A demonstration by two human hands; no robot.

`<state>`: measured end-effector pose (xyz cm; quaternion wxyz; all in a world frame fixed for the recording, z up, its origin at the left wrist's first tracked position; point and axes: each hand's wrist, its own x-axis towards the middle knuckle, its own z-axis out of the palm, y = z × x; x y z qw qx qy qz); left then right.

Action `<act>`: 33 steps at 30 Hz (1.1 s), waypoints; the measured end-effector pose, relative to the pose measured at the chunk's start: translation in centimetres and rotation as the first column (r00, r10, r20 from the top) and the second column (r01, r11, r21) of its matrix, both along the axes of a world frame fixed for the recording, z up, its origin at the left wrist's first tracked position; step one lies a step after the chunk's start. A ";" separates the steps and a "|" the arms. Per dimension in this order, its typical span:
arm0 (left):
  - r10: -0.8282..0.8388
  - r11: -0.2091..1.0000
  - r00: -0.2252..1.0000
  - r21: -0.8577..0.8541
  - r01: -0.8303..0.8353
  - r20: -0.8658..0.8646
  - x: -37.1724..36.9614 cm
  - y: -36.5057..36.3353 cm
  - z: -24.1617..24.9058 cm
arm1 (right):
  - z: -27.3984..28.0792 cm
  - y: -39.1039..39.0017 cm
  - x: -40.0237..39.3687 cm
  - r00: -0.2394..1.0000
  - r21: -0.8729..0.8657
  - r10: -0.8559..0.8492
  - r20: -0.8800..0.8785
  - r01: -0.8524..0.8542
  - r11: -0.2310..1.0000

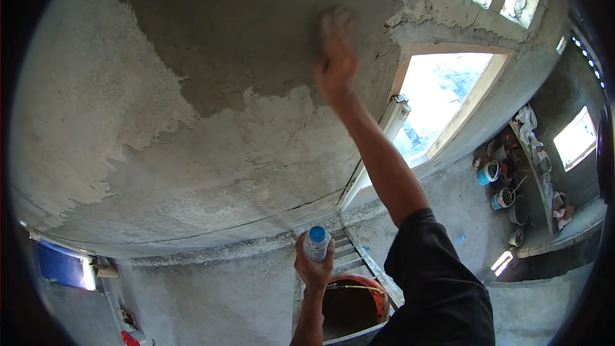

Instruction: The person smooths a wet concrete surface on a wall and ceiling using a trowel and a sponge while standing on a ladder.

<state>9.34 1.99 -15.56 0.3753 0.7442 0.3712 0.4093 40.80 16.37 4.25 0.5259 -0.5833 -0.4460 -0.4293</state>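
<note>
My left hand (312, 270) is wrapped round a small clear plastic bottle (316, 251) with a blue cap (318, 234), held upright low in the view. My right hand (337, 57) reaches far up to the wall, at a darker, damp-looking patch of plaster (243, 32). Its fingers are smeared by motion, and whether anything lies under them I cannot make out. Below the patch the wall surface (224, 160) is paler and rough, with a ragged border between the two. Just beside my left wrist stands an orange-rimmed bucket (385, 304) with dark contents.
A metal ladder-like frame (373, 263) stands by the bucket. Right of my raised arm is a wood-framed window opening (503, 67), with a pale long bar (394, 115) beside it. Several paint buckets (505, 198) stand on the floor at the far right, near a cluttered shelf (535, 170).
</note>
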 end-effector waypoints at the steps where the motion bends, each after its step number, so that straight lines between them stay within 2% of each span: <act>1: 0.000 1.000 1.000 -0.016 0.000 0.003 0.0 0.0 0.2 | -2.2 0.2 -1.2 0.995 -0.110 0.089 0.032 -0.085 0.990; 2: 0.002 0.999 1.000 -0.037 -0.002 0.009 0.0 -0.2 0.4 | -3.9 -0.1 -2.3 0.981 -0.225 0.184 0.056 -0.167 0.960; 3: 0.002 0.999 1.000 -0.036 -0.002 0.009 -0.1 -0.2 0.3 | -4.4 -1.1 -3.1 0.981 -0.225 0.184 0.056 -0.167 0.960; 5: 0.010 1.000 1.000 -0.007 -0.010 0.001 -0.1 -0.1 0.2 | -4.3 -3.2 -3.5 0.964 -0.233 0.240 -0.119 -0.262 0.936; 7: 0.019 1.000 1.000 -0.001 -0.019 0.004 -0.1 0.0 -0.1 | -0.9 -3.5 -0.3 0.989 0.081 0.132 0.068 -0.137 0.987; 8: 0.021 1.000 1.000 0.005 -0.021 0.000 -0.2 0.0 -0.2 | 1.4 -3.4 0.8 0.989 0.082 0.133 0.066 -0.139 0.987; 9: 0.021 1.000 1.000 0.006 -0.021 -0.002 -0.2 0.0 -0.2 | 3.7 -3.3 1.7 0.997 0.154 0.068 0.042 -0.074 0.985; 11: 0.009 1.000 1.000 0.001 -0.009 0.001 -0.1 0.1 -0.2 | 4.1 -2.6 2.0 1.000 0.227 0.005 0.013 -0.007 0.974; 13: 0.005 1.000 1.000 0.003 -0.005 -0.005 -0.1 0.1 0.1 | 1.5 -0.1 1.6 0.999 0.098 -0.029 0.043 0.025 0.995; 15: 0.001 1.000 1.000 0.001 -0.001 -0.005 -0.1 0.2 0.2 | -2.1 -0.9 -1.0 0.997 -0.172 0.043 0.066 -0.031 0.985; 17: 0.022 1.000 1.000 -0.015 -0.022 -0.013 -0.2 0.0 0.2 | -4.7 -2.5 -2.9 0.974 -0.361 0.209 0.091 -0.163 0.918; 18: 0.024 1.000 1.000 -0.014 -0.025 -0.008 -0.2 0.0 0.2 | -4.9 -3.0 -2.8 0.973 -0.361 0.211 0.096 -0.163 0.918; 20: 0.017 1.000 1.000 0.001 -0.017 -0.019 -0.1 -0.1 0.2 | -3.5 -4.4 -2.8 0.946 -0.193 0.172 -0.275 -0.229 0.954; 22: 0.020 1.000 1.000 0.005 -0.019 -0.016 0.0 -0.1 0.3 | 1.2 -4.2 -0.4 0.993 0.136 0.117 0.022 -0.119 0.984; 24: 0.013 1.000 1.000 0.011 -0.013 -0.017 0.0 -0.1 0.4 | 5.0 -3.4 0.9 0.997 0.164 0.074 0.006 -0.074 0.984; 26: 0.002 1.000 1.000 0.006 -0.002 -0.007 -0.1 -0.1 0.2 | 5.1 -2.5 1.0 0.999 0.192 0.032 -0.010 -0.030 0.981; 28: 0.003 1.000 1.000 0.010 -0.003 -0.009 -0.3 0.0 -0.1 | 2.1 -0.5 0.1 0.998 -0.068 0.066 -0.003 -0.066 0.995; 30: 0.012 1.000 1.000 0.008 -0.012 0.000 0.0 0.1 -0.1 | -1.9 -0.4 -1.5 0.971 -0.346 0.156 0.181 -0.085 0.934; 31: 0.013 1.000 1.000 0.009 -0.013 -0.006 -0.1 0.0 0.2 | -3.2 -1.3 -2.8 0.970 -0.351 0.162 0.182 -0.090 0.932; 33: 0.016 1.000 1.000 0.009 -0.016 -0.006 -0.1 -0.3 0.3 | -4.6 -2.5 -4.5 0.945 -0.505 0.327 -0.001 -0.283 0.816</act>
